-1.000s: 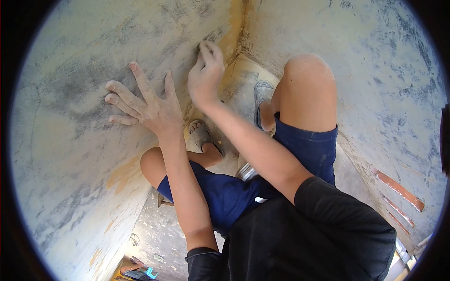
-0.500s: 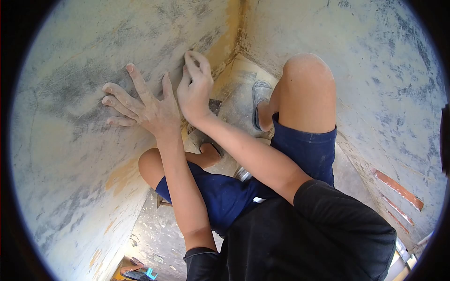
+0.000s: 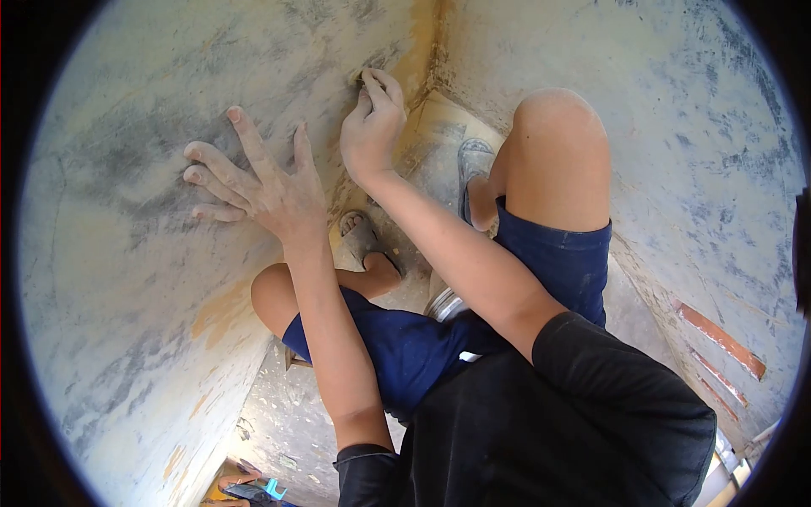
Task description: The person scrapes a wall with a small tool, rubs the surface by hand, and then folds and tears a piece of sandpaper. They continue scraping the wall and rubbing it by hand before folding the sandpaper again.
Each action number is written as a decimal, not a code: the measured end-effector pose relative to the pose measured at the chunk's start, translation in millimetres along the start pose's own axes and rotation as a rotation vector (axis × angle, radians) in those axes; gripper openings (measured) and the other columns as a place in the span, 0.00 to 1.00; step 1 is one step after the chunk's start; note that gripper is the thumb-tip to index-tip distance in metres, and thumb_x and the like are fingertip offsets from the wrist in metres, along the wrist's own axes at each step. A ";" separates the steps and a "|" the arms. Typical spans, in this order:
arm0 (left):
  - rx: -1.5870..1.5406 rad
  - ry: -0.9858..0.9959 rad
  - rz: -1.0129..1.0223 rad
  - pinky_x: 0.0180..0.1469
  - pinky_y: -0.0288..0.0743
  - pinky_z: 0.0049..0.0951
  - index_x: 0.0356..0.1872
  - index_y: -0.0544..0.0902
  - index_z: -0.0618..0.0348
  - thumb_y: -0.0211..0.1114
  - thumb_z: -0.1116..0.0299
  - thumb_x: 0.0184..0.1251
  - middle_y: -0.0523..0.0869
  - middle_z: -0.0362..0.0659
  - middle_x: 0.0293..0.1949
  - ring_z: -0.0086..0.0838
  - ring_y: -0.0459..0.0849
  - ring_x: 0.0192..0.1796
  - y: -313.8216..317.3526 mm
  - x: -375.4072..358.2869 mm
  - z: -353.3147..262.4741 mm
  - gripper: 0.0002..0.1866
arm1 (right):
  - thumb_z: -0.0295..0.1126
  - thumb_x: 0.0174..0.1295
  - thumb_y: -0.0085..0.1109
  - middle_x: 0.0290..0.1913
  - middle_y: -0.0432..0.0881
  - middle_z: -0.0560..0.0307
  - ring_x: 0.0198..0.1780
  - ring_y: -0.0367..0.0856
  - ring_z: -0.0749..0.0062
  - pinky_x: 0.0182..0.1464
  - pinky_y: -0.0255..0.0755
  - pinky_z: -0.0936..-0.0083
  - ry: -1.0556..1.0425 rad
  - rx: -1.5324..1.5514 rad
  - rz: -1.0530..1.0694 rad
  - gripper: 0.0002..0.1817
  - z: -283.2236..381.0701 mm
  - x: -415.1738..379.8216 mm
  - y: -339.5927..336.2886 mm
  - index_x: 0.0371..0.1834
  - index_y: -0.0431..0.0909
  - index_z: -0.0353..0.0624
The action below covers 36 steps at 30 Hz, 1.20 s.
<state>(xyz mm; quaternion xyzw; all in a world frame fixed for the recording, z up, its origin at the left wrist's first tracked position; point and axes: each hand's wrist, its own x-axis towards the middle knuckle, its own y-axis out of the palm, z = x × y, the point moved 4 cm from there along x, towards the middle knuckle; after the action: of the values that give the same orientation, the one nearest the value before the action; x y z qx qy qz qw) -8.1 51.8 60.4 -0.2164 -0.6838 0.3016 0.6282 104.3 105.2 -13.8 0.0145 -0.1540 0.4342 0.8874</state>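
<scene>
My left hand rests on the left wall, its fingers spread wide and nothing in them. Pale dust coats its skin. To its right, closer to the corner, my right hand is closed in a pinch against the same wall. A small yellowish edge shows at its fingertips, too little of it to name. Around both hands the wall surface is whitish with dark grey scuffs and scratches. A yellow-brown strip runs down beside the right hand, along the corner.
A second wall meets the first at the corner. My bent knees and sandalled feet, one sandal below the right hand, take up the dusty floor. Reddish exposed patches mark the right wall. Assorted items lie at bottom left.
My right hand has moved up and to the right along the wall, toward the corner, uncovering the sandalled foot below. My left hand has stayed nearly in place.
</scene>
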 end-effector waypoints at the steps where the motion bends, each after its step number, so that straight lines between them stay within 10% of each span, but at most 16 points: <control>1: 0.002 -0.006 -0.005 0.76 0.12 0.61 0.76 0.70 0.38 0.77 0.41 0.55 0.53 0.62 0.80 0.51 0.35 0.84 -0.3 0.3 1.0 0.46 | 0.19 0.67 0.52 0.57 0.81 0.37 0.59 0.80 0.44 0.63 0.72 0.61 0.002 -0.007 -0.018 0.15 2.3 -2.6 2.6 0.54 0.81 0.27; 36: -0.006 0.003 -0.013 0.76 0.14 0.62 0.77 0.69 0.39 0.78 0.45 0.56 0.53 0.61 0.80 0.51 0.36 0.84 -0.2 0.4 -1.7 0.46 | 0.19 0.66 0.53 0.50 0.84 0.41 0.55 0.82 0.51 0.59 0.75 0.66 0.046 -0.190 0.008 0.14 -32.0 -4.1 -7.4 0.52 0.81 0.26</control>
<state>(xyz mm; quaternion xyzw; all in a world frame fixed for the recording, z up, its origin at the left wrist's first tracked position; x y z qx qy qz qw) -6.4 52.2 60.8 -0.2145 -0.6852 0.2950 0.6304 116.0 102.6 -44.6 -0.0802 -0.1741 0.4213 0.8864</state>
